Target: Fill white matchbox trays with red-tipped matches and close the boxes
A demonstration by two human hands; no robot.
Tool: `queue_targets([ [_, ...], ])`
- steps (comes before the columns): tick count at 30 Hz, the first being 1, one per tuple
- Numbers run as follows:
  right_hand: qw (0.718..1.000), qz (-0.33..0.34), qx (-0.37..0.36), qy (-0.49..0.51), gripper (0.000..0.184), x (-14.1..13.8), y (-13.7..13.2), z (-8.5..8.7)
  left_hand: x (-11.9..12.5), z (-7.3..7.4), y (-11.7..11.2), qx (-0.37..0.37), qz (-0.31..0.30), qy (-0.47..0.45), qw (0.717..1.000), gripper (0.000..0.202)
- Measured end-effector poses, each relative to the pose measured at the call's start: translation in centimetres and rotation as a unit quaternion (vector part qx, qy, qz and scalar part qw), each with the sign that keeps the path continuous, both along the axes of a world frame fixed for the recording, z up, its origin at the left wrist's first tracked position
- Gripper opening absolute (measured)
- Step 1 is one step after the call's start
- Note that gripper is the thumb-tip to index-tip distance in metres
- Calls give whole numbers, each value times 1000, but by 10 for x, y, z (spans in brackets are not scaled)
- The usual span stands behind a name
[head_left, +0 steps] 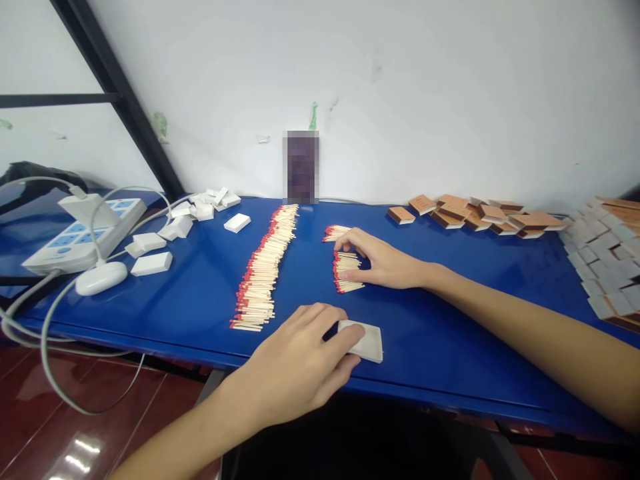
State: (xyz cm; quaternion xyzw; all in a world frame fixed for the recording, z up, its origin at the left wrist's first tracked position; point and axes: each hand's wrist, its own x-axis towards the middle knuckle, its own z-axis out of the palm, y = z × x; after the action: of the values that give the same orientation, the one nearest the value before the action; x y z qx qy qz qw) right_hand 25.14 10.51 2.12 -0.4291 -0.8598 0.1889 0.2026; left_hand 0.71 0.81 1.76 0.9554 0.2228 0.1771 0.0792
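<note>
My left hand [300, 363] rests near the front edge of the blue table [200, 293], its fingers curled around a small white matchbox tray [365, 340]. My right hand [383, 260] lies further back, fingers pressed on a small bunch of red-tipped matches [345, 272]. A second little bunch of matches [334, 232] sits just behind that hand. To the left runs a long row of red-tipped matches [265, 267] from the back of the table toward the front.
White matchbox trays [190, 217] lie scattered at the back left beside a white power strip [83, 233] with cables. Brown matchbox sleeves [475, 213] are piled at the back right, more white trays [607, 260] at the far right. A blurred dark object [301, 167] leans on the wall.
</note>
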Motion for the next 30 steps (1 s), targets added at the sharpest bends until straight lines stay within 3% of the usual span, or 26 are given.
queue_targets([
  [30, 1000, 12, 21, 5, 39, 2, 2, -3, 1, -1, 1, -5, -1, -15, 1000, 25],
])
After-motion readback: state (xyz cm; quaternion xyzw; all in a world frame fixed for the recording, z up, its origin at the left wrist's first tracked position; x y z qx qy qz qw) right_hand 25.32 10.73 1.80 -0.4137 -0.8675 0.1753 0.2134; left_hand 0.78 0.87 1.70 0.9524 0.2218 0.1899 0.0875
